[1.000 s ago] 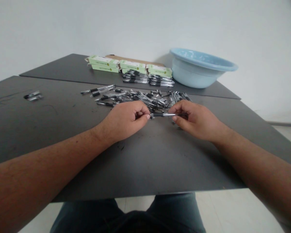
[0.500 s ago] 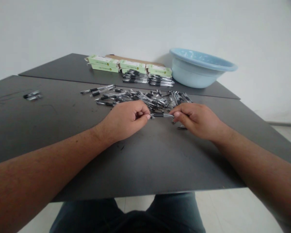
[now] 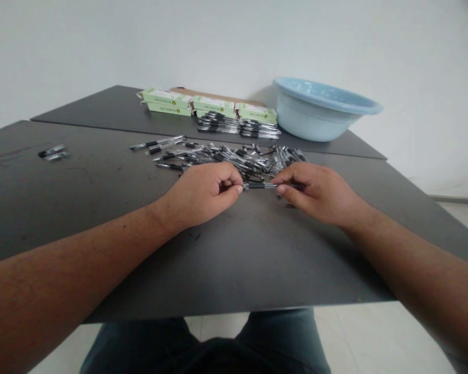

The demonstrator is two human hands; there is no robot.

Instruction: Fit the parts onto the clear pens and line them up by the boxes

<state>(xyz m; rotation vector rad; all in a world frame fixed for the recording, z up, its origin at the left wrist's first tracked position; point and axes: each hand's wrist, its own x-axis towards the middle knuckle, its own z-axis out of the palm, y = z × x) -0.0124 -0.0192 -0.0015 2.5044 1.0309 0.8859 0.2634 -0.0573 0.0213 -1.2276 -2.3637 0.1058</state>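
Between my two hands a clear pen with a black grip lies level, just above the table. My left hand is closed, pinching the pen's left end between thumb and forefinger. On the other end, the thumb and forefinger of my right hand are closed round the barrel. The tips of the pen are hidden in my fingers. Right behind my hands spreads a loose heap of pen parts, with black grips and clear tubes lying in many directions.
Stacked pens lie behind the heap, before several green-white boxes. A light blue basin stands at the back right. Clear caps lie at the far left. A seam crosses the dark table.
My right hand's fingers have shifted slightly left along the pen, so a little less of it shows between the hands. My left hand is almost unmoved.
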